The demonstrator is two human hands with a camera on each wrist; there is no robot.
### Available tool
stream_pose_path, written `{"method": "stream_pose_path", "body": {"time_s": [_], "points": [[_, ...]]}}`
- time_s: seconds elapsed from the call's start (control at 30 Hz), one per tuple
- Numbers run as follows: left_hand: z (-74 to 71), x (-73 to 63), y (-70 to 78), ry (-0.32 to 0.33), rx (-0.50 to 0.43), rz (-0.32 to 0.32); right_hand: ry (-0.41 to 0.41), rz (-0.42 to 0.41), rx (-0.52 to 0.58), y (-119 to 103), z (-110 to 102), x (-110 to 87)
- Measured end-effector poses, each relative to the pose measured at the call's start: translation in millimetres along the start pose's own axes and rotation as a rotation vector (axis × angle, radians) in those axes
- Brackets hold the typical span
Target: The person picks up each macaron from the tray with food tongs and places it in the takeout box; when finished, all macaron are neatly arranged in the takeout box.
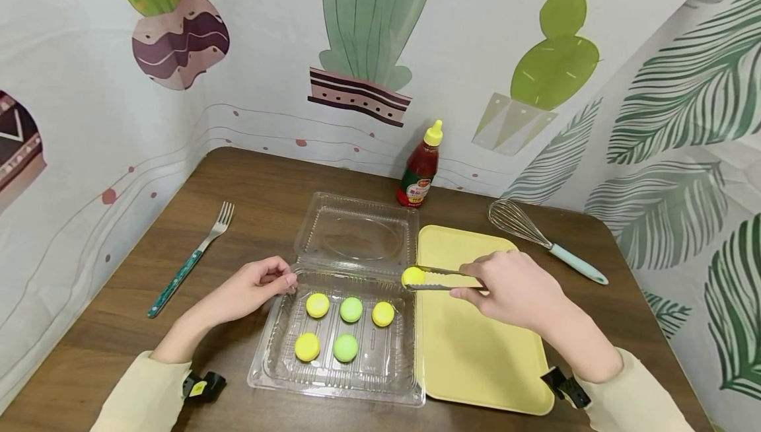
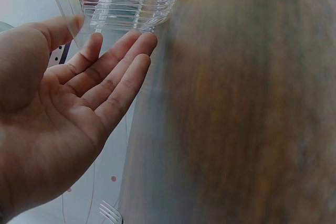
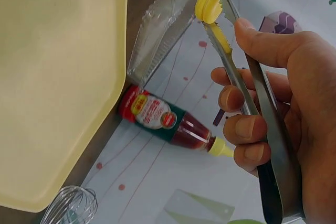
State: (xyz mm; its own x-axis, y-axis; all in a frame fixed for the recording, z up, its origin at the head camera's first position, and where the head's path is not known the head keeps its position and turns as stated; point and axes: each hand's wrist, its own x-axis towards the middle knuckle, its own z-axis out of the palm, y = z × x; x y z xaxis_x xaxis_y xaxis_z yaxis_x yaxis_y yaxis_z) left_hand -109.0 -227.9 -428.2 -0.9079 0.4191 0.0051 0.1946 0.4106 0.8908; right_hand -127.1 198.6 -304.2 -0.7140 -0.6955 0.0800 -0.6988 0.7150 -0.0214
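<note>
My right hand (image 1: 514,287) grips metal tongs (image 3: 265,124). Between their toothed tips is a yellow macaron (image 3: 209,4), held over the right rim of a clear plastic container (image 1: 333,389). The container lies with its lid (image 1: 357,230) folded back. Inside are three yellow macarons (image 1: 318,305) and two green macarons (image 1: 351,310) in two rows; the front right spot is bare. At the container's back left corner, my left hand (image 1: 258,287) pinches the rim between thumb and index finger. Its other fingers extend loosely below the rim in the left wrist view.
A yellow tray (image 1: 481,359) lies against the container's right side. Behind stands a ketchup bottle (image 1: 419,171). A whisk (image 1: 549,244) lies at the back right, a fork (image 1: 191,260) at the left. A patterned cloth (image 1: 261,36) hangs behind the table.
</note>
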Motion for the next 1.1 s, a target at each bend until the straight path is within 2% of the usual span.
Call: {"method": "stream_pose_path", "body": {"time_s": [0.27, 1.1], "points": [[0.0, 0.2, -1.0, -0.001, -0.012, -0.003, 0.01, -0.059, -0.017, -13.1, 8.9, -1.7], [-0.4, 0.4, -0.7, -0.002, 0.009, 0.013, -0.086, -0.153, -0.004, -43.7, 33.1, -5.7]]}}
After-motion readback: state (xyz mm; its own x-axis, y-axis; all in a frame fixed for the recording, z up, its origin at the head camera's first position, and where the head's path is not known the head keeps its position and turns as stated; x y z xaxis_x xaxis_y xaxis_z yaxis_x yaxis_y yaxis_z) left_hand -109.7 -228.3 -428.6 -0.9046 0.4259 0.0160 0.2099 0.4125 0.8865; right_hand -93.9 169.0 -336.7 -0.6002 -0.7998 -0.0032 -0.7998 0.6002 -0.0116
